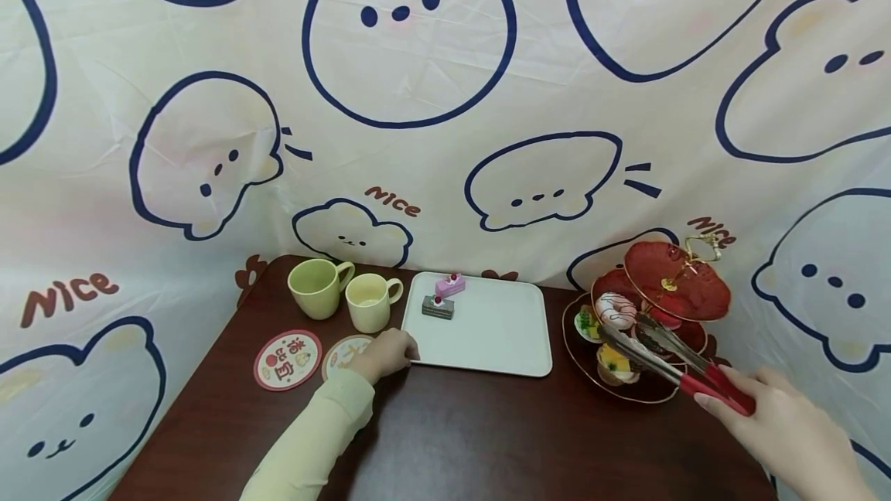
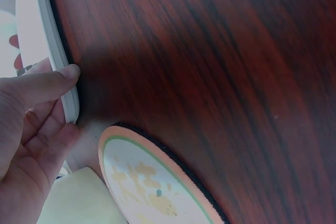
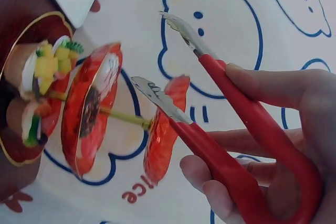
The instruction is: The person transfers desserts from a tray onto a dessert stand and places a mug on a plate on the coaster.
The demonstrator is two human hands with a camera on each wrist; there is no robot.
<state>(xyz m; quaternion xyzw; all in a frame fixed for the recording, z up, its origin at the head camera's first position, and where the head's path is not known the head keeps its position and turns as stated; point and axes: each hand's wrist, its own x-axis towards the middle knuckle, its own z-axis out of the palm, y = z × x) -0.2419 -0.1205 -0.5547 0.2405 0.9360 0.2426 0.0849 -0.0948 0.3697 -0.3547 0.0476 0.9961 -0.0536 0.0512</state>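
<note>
At the near left corner of the white tray (image 1: 487, 331), my left hand (image 1: 381, 354) pinches the rim, thumb on one side and fingers on the other in the left wrist view. A pink cake slice (image 1: 450, 286) and a dark grey one (image 1: 438, 309), each with a red berry on top, sit toward the tray's back left. My right hand (image 1: 786, 424) grips red-handled metal tongs (image 3: 226, 85), their jaws apart with nothing between them. In the head view the tongs overlap a tiered red stand (image 1: 675, 281) bearing a white iced donut (image 1: 616, 311) and fruit-topped cupcakes (image 1: 616, 366).
Left of the tray stand a green mug (image 1: 313, 292) and a cream mug (image 1: 367, 308). Before them lie a red-rimmed round coaster (image 1: 288, 362) and a tan-rimmed coaster (image 2: 152, 182), partly behind my left hand in the head view. A patterned cloth (image 1: 431, 161) hangs behind the dark wooden table (image 1: 473, 439).
</note>
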